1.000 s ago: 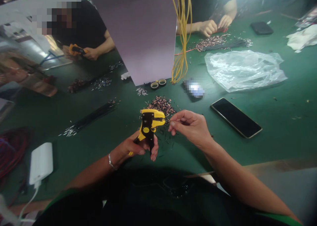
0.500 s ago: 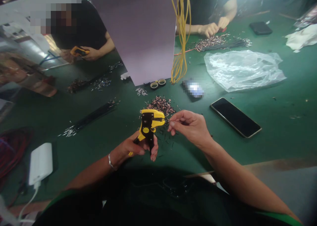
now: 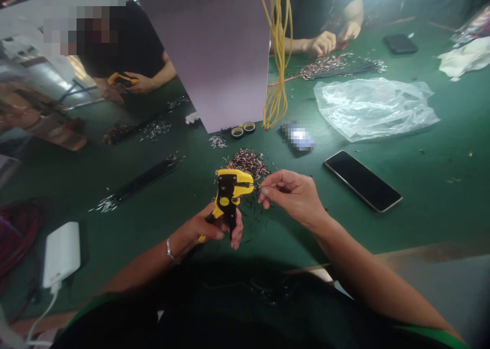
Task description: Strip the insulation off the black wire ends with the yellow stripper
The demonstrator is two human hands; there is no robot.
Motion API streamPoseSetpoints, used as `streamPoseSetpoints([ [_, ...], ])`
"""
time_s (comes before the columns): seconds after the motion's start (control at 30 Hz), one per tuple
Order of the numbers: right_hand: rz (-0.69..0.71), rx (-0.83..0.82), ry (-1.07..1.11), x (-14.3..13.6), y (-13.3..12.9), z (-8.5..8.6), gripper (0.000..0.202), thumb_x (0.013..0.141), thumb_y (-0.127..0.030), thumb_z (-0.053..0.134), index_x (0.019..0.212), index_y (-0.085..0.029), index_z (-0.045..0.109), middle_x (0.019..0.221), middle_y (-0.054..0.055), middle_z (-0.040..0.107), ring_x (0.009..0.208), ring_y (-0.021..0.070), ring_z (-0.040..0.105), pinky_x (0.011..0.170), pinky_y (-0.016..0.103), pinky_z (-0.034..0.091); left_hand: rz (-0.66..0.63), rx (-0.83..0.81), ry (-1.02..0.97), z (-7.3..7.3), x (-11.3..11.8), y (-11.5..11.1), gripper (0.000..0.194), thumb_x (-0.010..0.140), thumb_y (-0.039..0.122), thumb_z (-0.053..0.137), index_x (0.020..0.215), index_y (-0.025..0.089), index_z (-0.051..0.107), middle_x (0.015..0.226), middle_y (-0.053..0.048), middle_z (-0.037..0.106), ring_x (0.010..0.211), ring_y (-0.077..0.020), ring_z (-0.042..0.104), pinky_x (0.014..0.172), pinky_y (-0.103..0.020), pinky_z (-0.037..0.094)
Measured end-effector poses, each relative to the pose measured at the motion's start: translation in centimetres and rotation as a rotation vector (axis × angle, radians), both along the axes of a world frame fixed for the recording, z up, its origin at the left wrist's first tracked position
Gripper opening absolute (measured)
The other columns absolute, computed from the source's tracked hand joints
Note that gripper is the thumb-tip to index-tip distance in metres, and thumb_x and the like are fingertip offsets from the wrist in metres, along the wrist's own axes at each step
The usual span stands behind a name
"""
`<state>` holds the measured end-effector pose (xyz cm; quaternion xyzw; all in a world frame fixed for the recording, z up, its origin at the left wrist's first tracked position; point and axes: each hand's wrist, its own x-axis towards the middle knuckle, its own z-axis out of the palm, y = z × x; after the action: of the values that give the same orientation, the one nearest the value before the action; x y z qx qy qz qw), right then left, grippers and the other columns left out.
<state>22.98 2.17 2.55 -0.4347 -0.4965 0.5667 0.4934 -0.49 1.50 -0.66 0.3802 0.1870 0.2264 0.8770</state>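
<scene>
My left hand [image 3: 222, 226] is wrapped round the handles of a yellow and black wire stripper [image 3: 228, 196], its jaws facing right. Close by those jaws, my right hand [image 3: 289, 193] pinches a thin wire [image 3: 261, 187] between thumb and fingertips. The wire's end points at the jaw opening; whether it sits inside the jaws is too small to tell. Behind the tool lies a heap of short copper-tipped wire pieces [image 3: 248, 161], with dark scraps scattered below it.
Left on the green table lie a bundle of black wires [image 3: 138, 183] and a white power bank [image 3: 62, 254]. On the right are a phone [image 3: 363, 180] and a clear plastic bag [image 3: 375, 106]. Yellow cables [image 3: 277, 58] hang beside a panel [image 3: 218, 53]. Two co-workers sit opposite.
Both hands keep almost the same pose, with the wire still at the stripper's jaws. The whole view has shifted slightly.
</scene>
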Motion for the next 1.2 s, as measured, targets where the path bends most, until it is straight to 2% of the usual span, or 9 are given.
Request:
streamPoseSetpoints([
  [1.2, -0.002, -0.001, -0.002, -0.12, -0.07, 0.13, 0.006, 0.071, -0.023, 0.068, 0.073, -0.02, 0.064, 0.057, -0.002, 0.067, 0.047, 0.0107, 0.062, 0.05, 0.027, 0.052, 0.02, 0.011, 0.003, -0.08, 0.06, -0.26, 0.031, 0.066, 0.018, 0.078, 0.094, 0.01, 0.067, 0.071, -0.006, 0.064, 0.063, -0.0195, 0.063, 0.062, -0.036, 0.053],
])
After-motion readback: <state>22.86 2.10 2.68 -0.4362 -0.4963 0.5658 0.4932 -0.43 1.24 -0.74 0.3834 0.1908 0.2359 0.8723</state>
